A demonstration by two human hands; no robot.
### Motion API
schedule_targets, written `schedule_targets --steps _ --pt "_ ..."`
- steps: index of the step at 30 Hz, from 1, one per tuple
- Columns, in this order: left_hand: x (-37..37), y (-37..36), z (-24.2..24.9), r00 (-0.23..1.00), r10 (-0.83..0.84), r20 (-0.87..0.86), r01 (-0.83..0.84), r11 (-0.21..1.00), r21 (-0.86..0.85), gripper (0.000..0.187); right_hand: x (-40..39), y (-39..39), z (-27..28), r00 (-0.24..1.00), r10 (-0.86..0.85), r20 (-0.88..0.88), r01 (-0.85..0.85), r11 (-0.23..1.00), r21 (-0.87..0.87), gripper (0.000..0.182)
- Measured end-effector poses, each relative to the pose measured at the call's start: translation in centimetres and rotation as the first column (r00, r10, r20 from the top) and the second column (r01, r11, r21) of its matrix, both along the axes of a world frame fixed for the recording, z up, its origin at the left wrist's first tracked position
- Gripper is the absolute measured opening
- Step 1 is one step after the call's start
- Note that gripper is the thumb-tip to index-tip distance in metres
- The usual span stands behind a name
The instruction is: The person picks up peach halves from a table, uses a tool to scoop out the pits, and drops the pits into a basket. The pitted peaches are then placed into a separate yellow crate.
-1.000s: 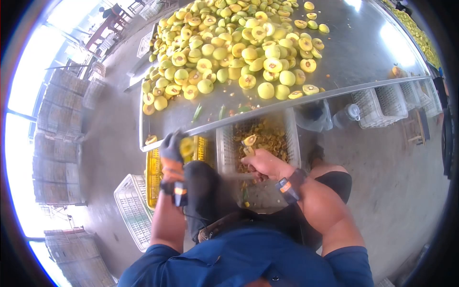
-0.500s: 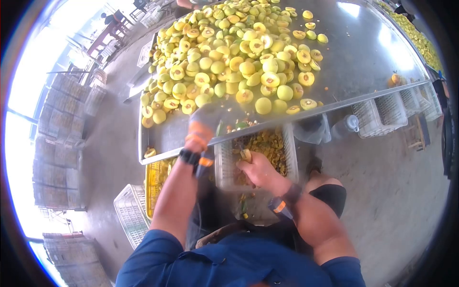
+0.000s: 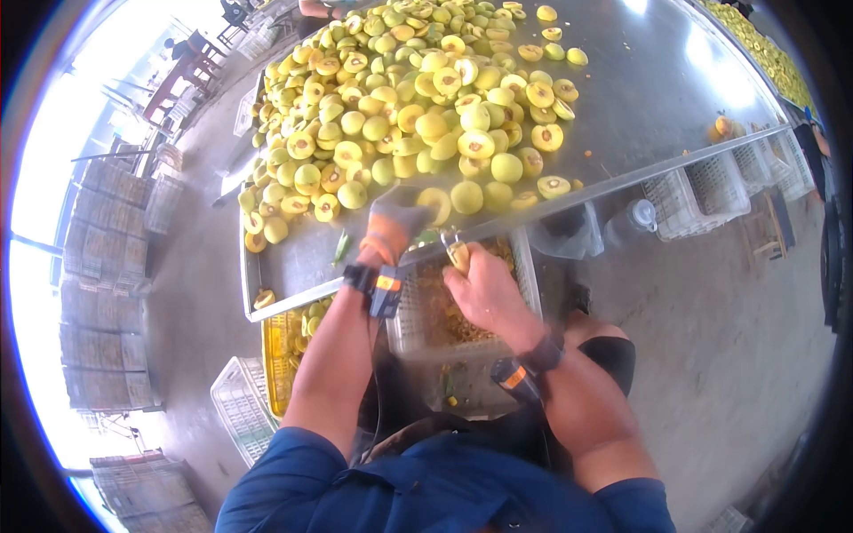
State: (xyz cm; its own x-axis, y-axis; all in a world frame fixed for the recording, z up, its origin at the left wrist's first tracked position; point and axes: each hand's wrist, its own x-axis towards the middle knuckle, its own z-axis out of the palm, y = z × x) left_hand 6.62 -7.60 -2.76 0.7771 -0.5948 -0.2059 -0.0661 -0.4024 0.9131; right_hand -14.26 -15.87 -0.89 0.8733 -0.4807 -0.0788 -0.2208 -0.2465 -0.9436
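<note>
My left hand (image 3: 397,224), in a grey glove with an orange cuff, is at the table's near edge. Its blurred fingers are closed around a yellow-green stone fruit half (image 3: 434,205). My bare right hand (image 3: 487,286) grips a pitting tool by its yellowish handle (image 3: 458,258). The tool's metal end (image 3: 451,237) points up, just short of the fruit half. Below both hands stands a white plastic crate (image 3: 404,324) with brownish-yellow scraps in it. A heap of halved fruit (image 3: 382,98) with brown pits covers much of the metal table (image 3: 622,124).
A yellow crate (image 3: 277,355) with fruit and a white crate (image 3: 238,400) stand at my left. Under the table's right side are a clear plastic jug (image 3: 629,222) and white crates (image 3: 697,195). Stacked crates (image 3: 107,266) line the left. Another person's arm (image 3: 320,9) shows at the far edge.
My left hand has moved slightly right, from the heap's edge toward the tool, and a fruit half now shows at its fingers. My right hand has raised the tool toward the table edge.
</note>
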Motion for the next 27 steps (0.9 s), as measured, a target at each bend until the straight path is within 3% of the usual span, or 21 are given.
schedule_targets --steps 2,6,9,12,15,18,19,22,23,24,25,26,27 --pt "-2.7 1.1 2.6 0.993 0.000 0.119 -0.003 1.000 0.025 0.040 0.2 -0.3 -0.1 0.999 -0.033 -0.007 0.032 0.998 -0.058 0.031" --pt "-5.1 3.4 2.9 0.998 -0.067 0.002 0.067 0.994 -0.085 0.042 0.0 -0.4 -0.5 0.998 0.016 -0.055 -0.021 0.995 -0.095 0.033" --pt "-6.3 3.9 2.8 0.994 -0.023 0.104 0.017 0.998 0.056 0.042 -0.5 0.0 0.0 0.996 0.056 -0.072 -0.068 0.982 -0.177 0.032" --pt "-6.6 4.6 3.3 0.993 -0.050 0.103 0.043 0.996 0.075 0.042 -1.0 0.0 0.0 0.988 0.142 -0.066 -0.152 0.973 -0.174 0.033" --pt "-6.4 5.3 2.3 0.990 -0.080 0.113 0.074 0.996 0.050 0.042 -1.1 0.1 -0.2 0.972 0.199 -0.120 -0.207 0.977 -0.057 0.030" --pt "-6.0 5.8 1.6 0.985 -0.126 0.118 0.124 0.992 0.024 0.038 -1.6 -0.1 0.6 0.949 0.315 0.009 -0.309 0.926 0.216 0.027" --pt "-5.9 6.1 1.6 0.982 -0.144 0.121 0.142 0.990 0.021 0.037 -1.7 0.0 0.5 0.949 0.314 -0.022 -0.292 0.904 0.312 0.026" --pt "-6.7 5.9 1.2 0.987 -0.060 -0.149 -0.001 0.924 -0.382 0.028 -1.1 0.1 0.3 0.934 0.351 -0.073 -0.269 0.822 0.502 0.024" --pt "-7.5 5.7 0.7 0.984 0.013 0.179 0.035 0.965 -0.259 0.029 -1.1 0.4 0.2 0.927 0.367 -0.071 -0.280 0.807 0.519 0.024" --pt "-8.7 5.7 -0.2 0.871 0.043 0.490 0.021 0.992 -0.123 0.030 -1.2 0.8 -0.1 0.919 0.388 -0.072 -0.291 0.789 0.541 0.024" --pt "-9.4 5.7 -1.0 0.664 0.021 0.748 -0.035 0.999 0.004 0.031 -1.2 1.3 -0.4 0.920 0.390 -0.049 -0.299 0.776 0.556 0.024" --pt "-9.5 5.6 -1.7 0.732 0.100 0.674 -0.118 0.993 -0.019 0.035 -1.1 1.7 -0.7 0.921 0.388 -0.026 -0.306 0.764 0.568 0.024" --pt "-9.6 5.5 -1.7 0.718 0.097 0.689 -0.139 0.990 0.005 0.035 -1.0 2.1 -1.0 0.923 0.386 -0.004 -0.312 0.753 0.579 0.025"
